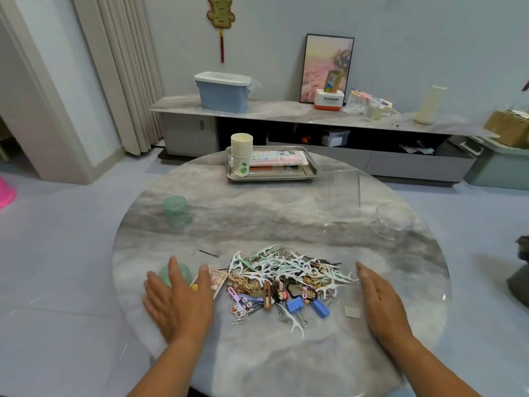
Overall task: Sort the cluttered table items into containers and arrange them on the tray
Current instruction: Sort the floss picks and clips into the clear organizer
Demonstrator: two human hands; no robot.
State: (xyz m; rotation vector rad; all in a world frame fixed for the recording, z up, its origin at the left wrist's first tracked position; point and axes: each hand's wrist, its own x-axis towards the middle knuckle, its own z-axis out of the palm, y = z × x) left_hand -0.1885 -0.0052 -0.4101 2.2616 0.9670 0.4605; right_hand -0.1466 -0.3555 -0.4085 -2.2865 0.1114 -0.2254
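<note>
A heap of small clutter (283, 279) lies near the front of the round marble table (286, 219): white and green floss picks, hairpins, paper clips and blue binder clips (296, 304). My left hand (179, 302) hovers flat with spread fingers just left of the heap, over a small green lid (175, 275) and a pinkish card (210, 282). My right hand (382, 303) is flat and edge-on to the right of the heap. Neither hand holds anything. A metal tray (272, 176) at the far edge carries a stack of paper cups (241, 153) and flat packets.
A green translucent cup (176, 210) stands at the left of the table. A clear box (342, 193) and a clear round container (393, 222) sit at the right. A small white piece (352, 311) lies near my right hand. A low cabinet with a blue bin (223, 91) lines the wall behind.
</note>
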